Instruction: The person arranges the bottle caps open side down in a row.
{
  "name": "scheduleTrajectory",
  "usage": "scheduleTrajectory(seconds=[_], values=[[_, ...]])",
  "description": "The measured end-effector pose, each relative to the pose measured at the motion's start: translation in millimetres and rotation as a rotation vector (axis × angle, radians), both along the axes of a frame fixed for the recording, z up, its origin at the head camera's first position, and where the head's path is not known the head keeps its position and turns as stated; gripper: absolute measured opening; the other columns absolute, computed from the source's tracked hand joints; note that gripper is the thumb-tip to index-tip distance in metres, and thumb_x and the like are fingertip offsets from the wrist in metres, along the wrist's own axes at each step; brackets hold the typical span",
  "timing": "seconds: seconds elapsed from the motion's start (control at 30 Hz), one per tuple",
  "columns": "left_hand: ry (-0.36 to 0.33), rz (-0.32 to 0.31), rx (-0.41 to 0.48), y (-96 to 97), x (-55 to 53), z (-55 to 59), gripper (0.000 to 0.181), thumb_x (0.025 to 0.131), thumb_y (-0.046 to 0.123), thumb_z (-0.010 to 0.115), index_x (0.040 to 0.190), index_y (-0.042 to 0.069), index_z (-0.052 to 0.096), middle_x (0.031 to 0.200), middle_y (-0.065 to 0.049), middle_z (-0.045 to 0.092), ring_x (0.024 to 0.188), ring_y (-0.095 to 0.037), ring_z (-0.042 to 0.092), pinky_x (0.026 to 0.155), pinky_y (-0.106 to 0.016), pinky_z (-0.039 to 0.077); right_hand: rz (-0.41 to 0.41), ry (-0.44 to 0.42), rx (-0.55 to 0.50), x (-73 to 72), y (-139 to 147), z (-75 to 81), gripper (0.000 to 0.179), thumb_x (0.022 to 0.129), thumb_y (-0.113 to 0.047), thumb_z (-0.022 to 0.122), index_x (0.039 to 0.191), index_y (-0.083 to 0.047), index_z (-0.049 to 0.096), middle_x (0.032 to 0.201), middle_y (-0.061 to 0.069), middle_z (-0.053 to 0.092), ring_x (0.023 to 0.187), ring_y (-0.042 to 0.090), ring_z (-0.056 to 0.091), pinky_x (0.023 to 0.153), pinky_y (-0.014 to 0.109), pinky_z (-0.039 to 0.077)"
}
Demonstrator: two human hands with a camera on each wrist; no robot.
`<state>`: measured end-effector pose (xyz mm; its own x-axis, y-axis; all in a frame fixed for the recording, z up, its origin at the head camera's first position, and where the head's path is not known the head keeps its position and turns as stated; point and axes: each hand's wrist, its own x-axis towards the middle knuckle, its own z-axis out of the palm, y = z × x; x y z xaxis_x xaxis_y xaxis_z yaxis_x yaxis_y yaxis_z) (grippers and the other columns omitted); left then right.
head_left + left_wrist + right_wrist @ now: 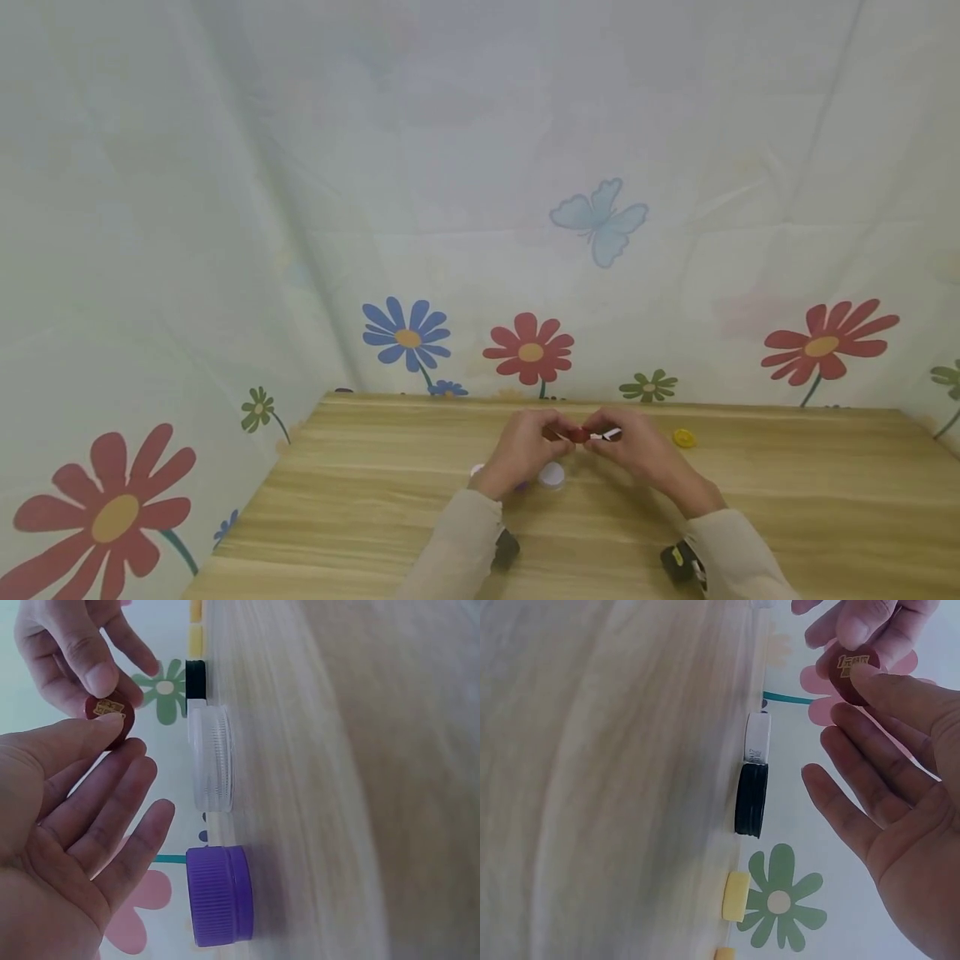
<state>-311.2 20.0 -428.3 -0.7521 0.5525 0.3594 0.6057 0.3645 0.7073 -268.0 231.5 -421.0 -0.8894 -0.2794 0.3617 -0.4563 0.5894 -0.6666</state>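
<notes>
A small dark red bottle cap (578, 434) with gold print on its face is held up between both hands, above the table. In the left wrist view, my left hand (82, 817) pinches the red cap (110, 706) between thumb and index finger, its other fingers extended. From the opposite edge, my right hand (907, 772) pinches the same red cap (850, 663) with thumb and fingers. A clear, ridged lid (214, 757) and a purple screw cap (220, 896) stand near the left hand. Beyond the cap, a black lid (751, 800) and a white lid (757, 737) show.
A yellow cap (683, 437) lies to the right of the right hand. The wooden table (360, 492) ends at a white cloth backdrop (450, 167) printed with flowers. A white-topped cap (552, 475) sits between the forearms; another is partly hidden behind the left wrist.
</notes>
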Motion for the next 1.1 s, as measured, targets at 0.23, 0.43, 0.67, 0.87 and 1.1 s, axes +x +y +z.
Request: scheduleTrajectory(seconds=[0.23,0.43,0.67,0.87,1.1], values=[[-0.017,0.005,0.013,-0.2,-0.2,3.7,0.016,0.093,0.0,0.08,0.107,0.007,0.079,0.101,0.001,0.079,0.09,-0.013,0.074,0.082,-0.021,0.057,-0.015,0.012,0.004,-0.1,-0.1,6.9,0.01,0.095,-0.006,0.079,0.105,-0.007,0.077,0.103,0.003,0.077,0.1,0.027,0.073,0.087,0.041,0.062],[-0.03,0.003,0.035,-0.7,1.4,5.4,0.02,0.093,-0.002,0.079,0.111,0.006,0.078,0.105,-0.003,0.079,0.089,-0.016,0.076,0.08,-0.021,0.058,-0.043,-0.021,0.007,1.8,-0.4,8.1,0.01,0.097,-0.007,0.078,0.107,-0.006,0.077,0.101,0.002,0.077,0.095,0.022,0.073,0.085,0.041,0.062],[0.009,-0.02,0.053,-1.1,0.4,3.8,0.03,0.092,-0.004,0.08,0.12,0.006,0.076,0.107,-0.006,0.079,0.087,-0.012,0.075,0.078,-0.02,0.059,-0.058,-0.04,0.005,2.2,0.8,6.8,0.011,0.1,-0.006,0.074,0.11,-0.004,0.075,0.101,0.004,0.077,0.094,0.023,0.073,0.084,0.045,0.061],[0.006,-0.039,0.052,-1.5,-0.5,0.8,0.032,0.091,-0.005,0.08,0.119,0.008,0.077,0.108,-0.004,0.079,0.086,-0.012,0.075,0.076,-0.02,0.059,-0.056,-0.052,-0.004,3.8,0.8,6.4,0.013,0.1,-0.009,0.074,0.112,-0.004,0.074,0.101,0.005,0.077,0.099,0.029,0.074,0.087,0.049,0.061],[0.035,-0.05,0.043,-1.3,-0.2,-0.8,0.03,0.09,-0.003,0.082,0.117,0.008,0.077,0.106,-0.004,0.079,0.085,-0.013,0.075,0.076,-0.019,0.058,-0.051,-0.058,0.013,5.5,0.4,6.9,0.015,0.1,-0.012,0.075,0.114,-0.006,0.075,0.098,-0.001,0.076,0.094,0.021,0.073,0.085,0.047,0.059]])
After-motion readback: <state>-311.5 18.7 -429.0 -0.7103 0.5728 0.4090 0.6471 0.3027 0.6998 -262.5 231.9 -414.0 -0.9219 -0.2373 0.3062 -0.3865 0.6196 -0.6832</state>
